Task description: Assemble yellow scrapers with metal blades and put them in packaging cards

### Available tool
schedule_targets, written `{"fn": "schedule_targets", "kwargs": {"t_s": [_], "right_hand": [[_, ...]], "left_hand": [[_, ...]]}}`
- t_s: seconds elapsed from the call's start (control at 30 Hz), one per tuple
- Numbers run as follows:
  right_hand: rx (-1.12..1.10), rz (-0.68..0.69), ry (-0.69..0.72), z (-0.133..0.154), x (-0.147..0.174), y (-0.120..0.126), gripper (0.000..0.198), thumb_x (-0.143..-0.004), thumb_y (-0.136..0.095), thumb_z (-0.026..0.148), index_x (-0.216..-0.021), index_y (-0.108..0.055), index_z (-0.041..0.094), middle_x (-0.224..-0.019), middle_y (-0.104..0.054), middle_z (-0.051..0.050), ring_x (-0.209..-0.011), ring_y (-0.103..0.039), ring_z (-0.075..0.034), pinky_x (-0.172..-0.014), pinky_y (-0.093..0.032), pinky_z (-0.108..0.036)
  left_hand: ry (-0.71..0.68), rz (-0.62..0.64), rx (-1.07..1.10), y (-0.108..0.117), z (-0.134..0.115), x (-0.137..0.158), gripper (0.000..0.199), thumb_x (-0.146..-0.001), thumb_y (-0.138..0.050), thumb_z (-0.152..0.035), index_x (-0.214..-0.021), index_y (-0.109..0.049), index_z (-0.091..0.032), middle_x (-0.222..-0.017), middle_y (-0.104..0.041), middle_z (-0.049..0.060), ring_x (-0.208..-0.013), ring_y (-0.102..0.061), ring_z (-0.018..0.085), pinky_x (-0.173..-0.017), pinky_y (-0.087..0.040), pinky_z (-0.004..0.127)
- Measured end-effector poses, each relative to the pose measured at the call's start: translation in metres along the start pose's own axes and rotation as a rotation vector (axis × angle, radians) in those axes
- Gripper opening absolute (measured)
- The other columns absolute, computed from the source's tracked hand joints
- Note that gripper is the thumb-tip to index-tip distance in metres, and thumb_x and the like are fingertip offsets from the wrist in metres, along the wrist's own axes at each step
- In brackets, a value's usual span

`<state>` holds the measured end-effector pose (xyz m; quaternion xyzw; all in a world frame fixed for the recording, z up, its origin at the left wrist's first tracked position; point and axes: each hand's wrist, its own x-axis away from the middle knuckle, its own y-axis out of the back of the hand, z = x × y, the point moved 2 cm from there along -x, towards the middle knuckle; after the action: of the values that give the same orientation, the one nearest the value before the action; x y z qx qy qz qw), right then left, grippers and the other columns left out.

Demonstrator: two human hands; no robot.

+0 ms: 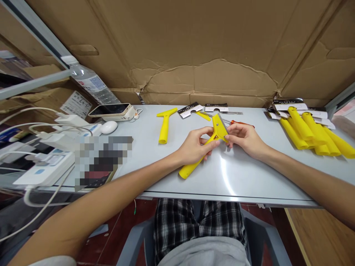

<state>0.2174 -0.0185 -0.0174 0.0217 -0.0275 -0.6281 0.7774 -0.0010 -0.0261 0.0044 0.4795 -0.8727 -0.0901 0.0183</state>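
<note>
Over the table's middle, a yellow scraper (220, 129) with a metal blade along its head is held at a slant. My left hand (195, 145) is closed round its handle just below the head. The fingertips of my right hand (244, 138) pinch the blade side of the head at its lower corner. Behind my right hand lies a screwdriver with an orange-red handle (240, 123), partly hidden. Another yellow scraper handle (164, 127) rests flat to the left of my hands. Black-and-white cards (191, 109) lie behind, with a small yellow strip (203, 116) beside them.
Several yellow scrapers with cards (313, 133) are piled at the right. On the left are a power strip with chargers (41, 171), a phone (111, 111), a white mouse (109, 127) and a plastic bottle (91, 81). Cardboard (208, 44) walls the back edge.
</note>
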Motion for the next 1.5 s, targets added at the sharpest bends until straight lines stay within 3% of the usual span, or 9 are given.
{"fn": "schedule_targets", "kwargs": {"t_s": [0.23,0.43,0.53,0.67,0.83,1.07,1.17,1.27,1.5], "right_hand": [[0.016,0.011,-0.031,-0.002,0.001,-0.001,0.074,-0.057,-0.099,0.056,-0.103,-0.061,0.013,-0.081,-0.072,-0.004,-0.066,-0.068,-0.011,-0.067,-0.06,-0.025],[-0.002,-0.017,-0.057,0.0,0.001,-0.002,0.077,-0.054,-0.1,0.057,-0.103,-0.06,0.013,-0.085,-0.074,-0.006,-0.068,-0.07,-0.012,-0.069,-0.062,-0.026],[-0.008,-0.047,-0.061,-0.001,0.0,0.001,0.079,-0.056,-0.099,0.058,-0.11,-0.062,0.013,-0.088,-0.075,-0.007,-0.069,-0.071,-0.013,-0.072,-0.064,-0.027],[-0.017,-0.054,-0.071,-0.004,-0.001,0.003,0.084,-0.059,-0.099,0.058,-0.12,-0.063,0.013,-0.089,-0.076,-0.008,-0.071,-0.072,-0.014,-0.072,-0.064,-0.028],[-0.034,-0.028,-0.07,-0.005,-0.002,0.004,0.08,-0.067,-0.094,0.063,-0.123,-0.066,0.013,-0.09,-0.075,-0.009,-0.073,-0.073,-0.015,-0.072,-0.065,-0.029],[0.213,-0.171,0.108,0.008,-0.008,0.028,0.064,-0.081,-0.08,0.068,-0.111,-0.071,0.012,-0.095,-0.073,-0.011,-0.071,-0.068,-0.012,-0.065,-0.058,-0.028],[0.565,-0.212,0.247,0.008,-0.01,0.042,0.044,-0.091,-0.072,0.053,-0.108,-0.076,0.013,-0.1,-0.074,-0.01,-0.073,-0.063,-0.008,-0.072,-0.054,-0.026],[0.886,-0.136,0.352,0.001,-0.012,0.045,0.031,-0.092,-0.067,0.04,-0.11,-0.08,0.017,-0.1,-0.074,-0.007,-0.073,-0.058,-0.006,-0.077,-0.049,-0.025],[1.195,-0.062,0.361,-0.009,-0.013,0.034,0.04,-0.102,-0.052,0.039,-0.129,-0.079,0.027,-0.118,-0.07,-0.008,-0.094,-0.062,-0.011,-0.081,-0.042,-0.025]], "left_hand": [[0.01,0.017,-0.257,0.012,-0.005,0.0,0.036,-0.101,-0.07,-0.038,-0.128,-0.07,-0.015,-0.116,-0.076,0.012,-0.062,-0.067,0.011,-0.049,-0.055,0.025],[-0.341,-0.123,-0.877,0.023,-0.01,0.005,0.064,-0.103,-0.064,-0.021,-0.164,-0.047,-0.029,-0.144,-0.07,0.013,-0.096,-0.074,0.021,-0.09,-0.062,0.04],[-0.365,-0.023,-1.135,0.017,-0.008,0.009,0.068,-0.103,-0.052,-0.011,-0.165,-0.048,-0.039,-0.166,-0.052,0.013,-0.098,-0.075,0.021,-0.087,-0.061,0.038],[-0.323,0.037,-1.249,0.014,-0.002,0.008,0.067,-0.102,-0.051,-0.011,-0.162,-0.054,-0.04,-0.154,-0.062,0.012,-0.083,-0.072,0.019,-0.08,-0.058,0.035],[-0.364,0.049,-1.129,0.017,0.003,0.004,0.058,-0.102,-0.052,-0.013,-0.155,-0.064,-0.033,-0.141,-0.069,0.015,-0.081,-0.07,0.02,-0.082,-0.057,0.036],[-0.53,-0.066,-0.774,0.036,-0.006,-0.003,0.051,-0.1,-0.055,-0.013,-0.148,-0.068,-0.025,-0.138,-0.072,0.013,-0.12,-0.071,0.028,-0.108,-0.056,0.048],[-0.406,-0.14,-0.513,0.045,-0.009,-0.007,0.047,-0.105,-0.058,-0.023,-0.152,-0.062,-0.025,-0.133,-0.074,0.013,-0.093,-0.076,0.021,-0.087,-0.065,0.041],[-0.211,-0.049,-0.178,0.046,-0.003,-0.012,0.053,-0.107,-0.059,-0.037,-0.157,-0.049,-0.023,-0.137,-0.071,0.018,-0.067,-0.073,0.014,-0.06,-0.063,0.032],[0.032,0.107,0.187,0.028,0.022,-0.019,0.063,-0.104,-0.066,-0.036,-0.158,-0.039,-0.016,-0.11,-0.079,0.016,-0.064,-0.074,0.016,-0.052,-0.058,0.028]]}}
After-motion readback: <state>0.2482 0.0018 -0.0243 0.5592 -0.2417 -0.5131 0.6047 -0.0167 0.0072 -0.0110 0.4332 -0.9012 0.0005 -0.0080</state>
